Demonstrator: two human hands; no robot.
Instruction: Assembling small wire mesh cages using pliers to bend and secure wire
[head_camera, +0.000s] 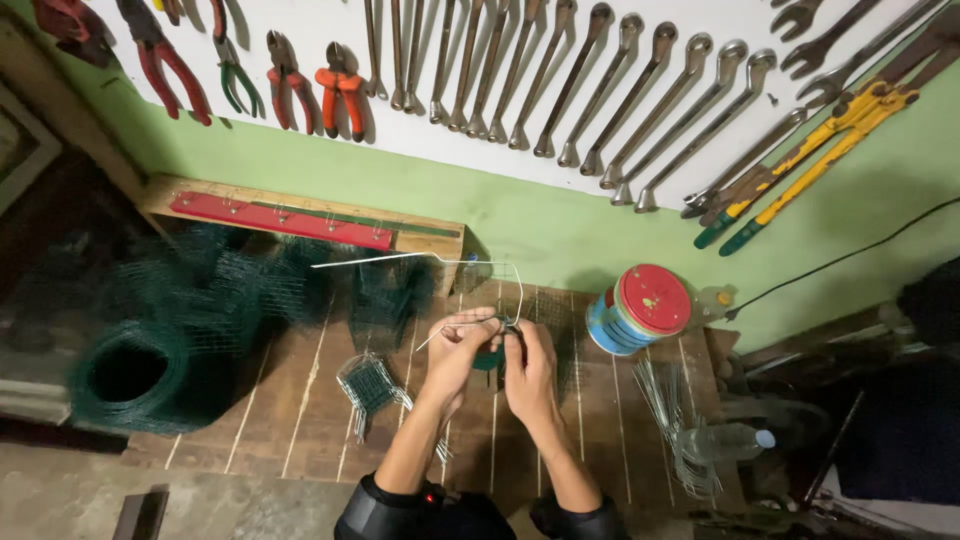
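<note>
My left hand (457, 352) and my right hand (530, 368) meet above the wooden bench (300, 400), both gripping a long bent steel wire (420, 257). The wire runs up from my fingers, curves at the top and stretches left in the air. Between my hands a small green-handled tool (489, 358) shows, partly hidden by my fingers. A small piece of green wire mesh (368, 385) lies on the bench just left of my left wrist.
Rolls of green mesh (150, 350) fill the left of the bench. A tin with a red lid (640, 308) lies on its side at the right, near cut wires (665, 400) and a plastic bottle (725, 440). Spanners (600, 90) and pliers (290, 75) hang on the wall.
</note>
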